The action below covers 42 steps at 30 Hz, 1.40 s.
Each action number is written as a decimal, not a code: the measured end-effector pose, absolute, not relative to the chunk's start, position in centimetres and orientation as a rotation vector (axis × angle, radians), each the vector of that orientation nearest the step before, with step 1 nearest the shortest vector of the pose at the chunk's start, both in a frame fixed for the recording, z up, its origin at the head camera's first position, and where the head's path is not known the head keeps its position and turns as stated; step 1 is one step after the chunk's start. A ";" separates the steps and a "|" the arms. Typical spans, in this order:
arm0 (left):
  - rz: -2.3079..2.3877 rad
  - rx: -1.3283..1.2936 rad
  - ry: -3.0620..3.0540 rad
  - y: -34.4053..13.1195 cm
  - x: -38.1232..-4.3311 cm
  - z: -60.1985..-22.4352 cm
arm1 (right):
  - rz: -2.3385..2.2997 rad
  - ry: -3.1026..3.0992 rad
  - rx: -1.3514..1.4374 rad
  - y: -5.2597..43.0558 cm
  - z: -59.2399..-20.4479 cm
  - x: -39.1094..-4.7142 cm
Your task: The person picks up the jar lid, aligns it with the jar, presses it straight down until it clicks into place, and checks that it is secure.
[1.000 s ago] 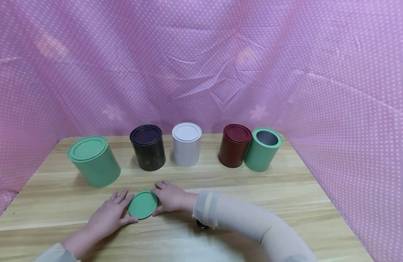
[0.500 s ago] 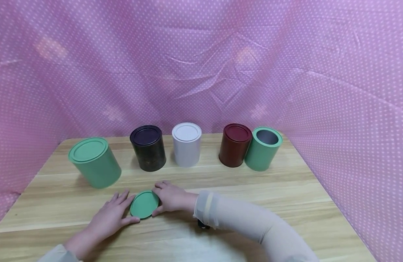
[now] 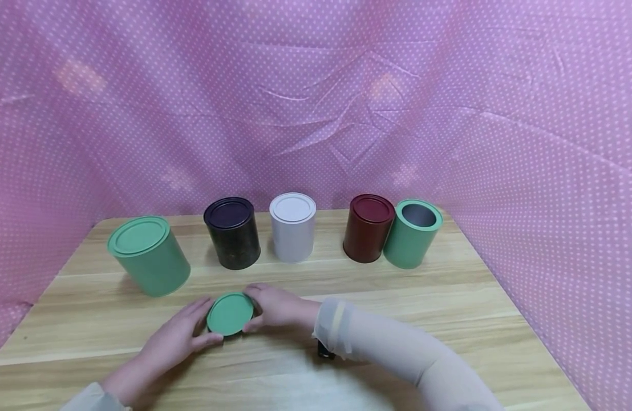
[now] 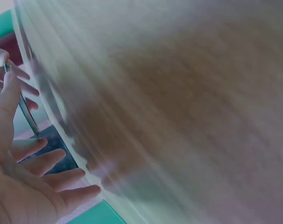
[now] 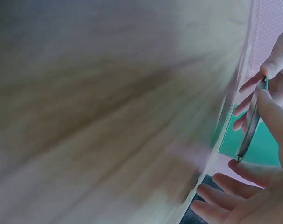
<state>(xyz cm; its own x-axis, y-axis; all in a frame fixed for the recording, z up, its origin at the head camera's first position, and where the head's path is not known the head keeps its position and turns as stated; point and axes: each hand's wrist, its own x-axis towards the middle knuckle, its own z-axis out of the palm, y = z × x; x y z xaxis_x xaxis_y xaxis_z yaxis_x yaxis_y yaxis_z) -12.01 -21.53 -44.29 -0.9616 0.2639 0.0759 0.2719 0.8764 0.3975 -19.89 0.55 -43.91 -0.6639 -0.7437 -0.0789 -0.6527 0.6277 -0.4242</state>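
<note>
A round green can lid (image 3: 230, 314) is held between both hands, slightly above the table, its edge showing as a thin metal rim (image 5: 250, 123) in the right wrist view. My left hand (image 3: 173, 337) pinches the lid's left edge between thumb and forefinger. On the opposite edge, my right hand (image 3: 276, 307) grips it the same way, other fingers spread. Behind the hands stand a large green can (image 3: 157, 265), a black can (image 3: 236, 242) and a white can (image 3: 292, 237), all lidded.
At the back right a dark red can (image 3: 366, 237) with its lid on touches a green can (image 3: 408, 245) whose top has a round opening. The wooden table (image 3: 449, 319) ends against pink dotted cloth (image 3: 316, 103) at the back and sides.
Both hands have raised the lid from the table and moved it slightly right and away from the body. The cans have stayed in place.
</note>
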 end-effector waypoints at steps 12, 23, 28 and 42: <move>-0.844 -0.379 -2.957 -20.6 -12.8 -43.3 | -0.792 2.574 -1.078 2.3 -42.9 -20.3; -0.944 -0.399 -2.905 -19.0 -14.1 -41.5 | -1.063 2.529 -1.088 4.3 -41.6 -21.5; -0.988 -0.414 -2.895 -18.4 -14.8 -40.9 | -1.147 2.512 -1.031 5.4 -40.9 -22.0; -1.143 -0.498 -2.784 -14.9 -17.0 -38.7 | -1.300 2.556 -1.025 9.7 -37.9 -22.1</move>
